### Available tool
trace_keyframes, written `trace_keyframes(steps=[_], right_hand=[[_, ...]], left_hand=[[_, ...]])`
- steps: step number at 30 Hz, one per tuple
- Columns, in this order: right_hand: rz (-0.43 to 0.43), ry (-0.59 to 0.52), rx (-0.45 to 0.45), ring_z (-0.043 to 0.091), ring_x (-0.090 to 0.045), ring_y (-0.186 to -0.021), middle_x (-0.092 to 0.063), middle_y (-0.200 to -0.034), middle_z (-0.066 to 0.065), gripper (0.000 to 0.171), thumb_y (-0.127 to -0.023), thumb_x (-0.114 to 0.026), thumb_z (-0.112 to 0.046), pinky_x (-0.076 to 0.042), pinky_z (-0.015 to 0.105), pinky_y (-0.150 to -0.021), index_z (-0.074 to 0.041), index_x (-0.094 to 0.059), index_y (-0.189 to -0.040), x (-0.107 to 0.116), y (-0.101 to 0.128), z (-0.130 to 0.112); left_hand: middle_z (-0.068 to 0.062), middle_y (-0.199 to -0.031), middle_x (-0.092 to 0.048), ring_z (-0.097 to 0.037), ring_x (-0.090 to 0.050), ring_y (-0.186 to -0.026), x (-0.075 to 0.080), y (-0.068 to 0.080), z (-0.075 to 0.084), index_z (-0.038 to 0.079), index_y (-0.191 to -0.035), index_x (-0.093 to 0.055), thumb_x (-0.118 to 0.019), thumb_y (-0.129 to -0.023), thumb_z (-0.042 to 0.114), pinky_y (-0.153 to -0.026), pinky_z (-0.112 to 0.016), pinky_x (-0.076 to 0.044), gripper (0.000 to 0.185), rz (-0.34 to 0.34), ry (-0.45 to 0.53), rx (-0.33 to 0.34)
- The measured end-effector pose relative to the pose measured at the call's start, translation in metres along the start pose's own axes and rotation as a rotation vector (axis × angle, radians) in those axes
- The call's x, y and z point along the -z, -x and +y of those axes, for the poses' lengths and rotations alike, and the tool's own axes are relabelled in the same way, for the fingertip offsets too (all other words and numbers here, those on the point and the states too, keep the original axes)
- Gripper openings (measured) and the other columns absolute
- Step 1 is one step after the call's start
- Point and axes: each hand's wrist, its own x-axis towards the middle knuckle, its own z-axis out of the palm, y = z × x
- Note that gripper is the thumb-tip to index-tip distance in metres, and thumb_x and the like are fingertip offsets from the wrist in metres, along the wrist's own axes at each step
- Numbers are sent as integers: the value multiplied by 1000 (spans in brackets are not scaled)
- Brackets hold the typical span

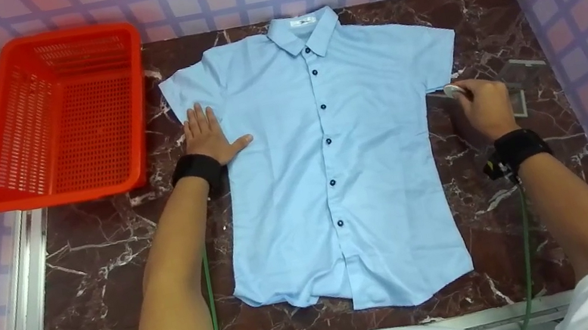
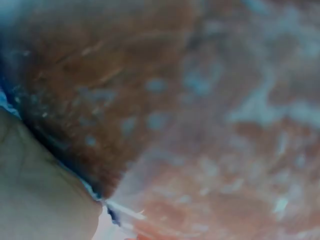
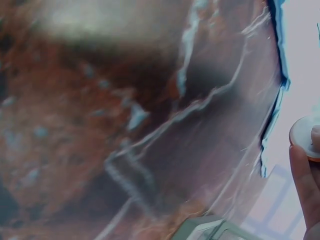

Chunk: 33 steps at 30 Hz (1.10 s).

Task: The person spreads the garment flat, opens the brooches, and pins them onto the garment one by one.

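Observation:
A light blue short-sleeved shirt (image 1: 328, 153) with dark buttons lies flat, front up, on the dark marble table (image 1: 107, 270), collar at the far side. My left hand (image 1: 207, 135) rests flat on the shirt's left side just below the sleeve, fingers straight, thumb spread. My right hand (image 1: 480, 105) sits on the table beside the right sleeve's hem, fingers curled round a small white round object (image 1: 455, 90). The right wrist view shows this disc (image 3: 302, 137) under a fingertip (image 3: 305, 185), next to the shirt's edge (image 3: 305, 60). The left wrist view is a blur of marble (image 2: 200, 100).
An empty orange perforated basket (image 1: 63, 193) stands at the far left, overhanging the table edge. A clear flat rectangular plate (image 1: 524, 82) lies on the marble just beyond my right hand. Checkered walls enclose the table on three sides.

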Motion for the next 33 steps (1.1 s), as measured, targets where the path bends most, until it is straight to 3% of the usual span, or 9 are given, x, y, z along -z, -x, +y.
trace_keyframes(steps=[6, 8, 11, 14, 17, 22, 28, 33], right_hand=[[-10, -8, -34, 46, -69, -92, -70, -106, 30, 25, -95, -68, -4, -54, 57, -79, 9, -69, -117, -2, -10, -13], [-15, -7, -54, 46, -69, -91, -70, -105, 31, 26, -96, -67, -5, -55, 57, -78, 9, -68, -118, -5, -14, -18], [-23, 0, -65, 43, -70, -90, -71, -104, 29, 25, -97, -67, -8, -55, 55, -76, 8, -69, -116, -9, -19, -26], [-24, 9, -53, 42, -70, -89, -72, -102, 27, 24, -97, -67, -10, -55, 54, -76, 6, -70, -114, -13, -24, -34], [-16, 15, -38, 41, -70, -90, -72, -102, 25, 22, -97, -68, -11, -55, 54, -76, 5, -71, -113, -16, -29, -40], [-3, -1, -14, 38, -71, -92, -73, -102, 23, 20, -96, -69, -9, -55, 52, -79, 3, -72, -112, -24, -40, -52], [-23, -22, -4, 37, -71, -93, -73, -103, 23, 20, -95, -69, -7, -56, 50, -79, 4, -73, -112, -38, -47, -64], [-9, -20, -10, 37, -71, -93, -73, -102, 23, 19, -95, -69, -7, -55, 50, -81, 3, -73, -111, -44, -51, -68]], left_hand=[[-33, -162, 8, -47, 9, -150, 21, -2, 24, -11, -155, 4, -56, -90, 67, -120, -56, 1, 118, -36, -13, 76], [-34, -162, 6, -47, 8, -150, 28, -5, 36, -11, -155, 5, -60, -92, 61, -120, -56, 2, 116, -14, 25, 95], [-32, -162, 5, -45, 9, -150, 31, -12, 57, -8, -156, 6, -61, -95, 52, -120, -55, 4, 109, 70, 79, 85], [-29, -163, -2, -43, 3, -151, 28, -23, 83, -7, -158, -2, -60, -97, 48, -121, -51, 1, 101, 186, 91, 19], [-26, -161, -18, -39, -11, -150, 26, -33, 113, -6, -157, -18, -62, -97, 47, -121, -48, -9, 91, 287, 80, -64], [-19, -147, -43, -33, -34, -138, 26, -46, 163, -3, -148, -42, -65, -97, 40, -114, -44, -26, 70, 396, 33, -186], [-13, -139, -55, -30, -48, -130, 19, -56, 210, 3, -141, -55, -63, -100, 32, -106, -42, -39, 50, 385, -57, -312], [-10, -134, -61, -30, -55, -122, 12, -63, 239, 8, -132, -65, -61, -102, 27, -99, -43, -45, 36, 377, -130, -419]])
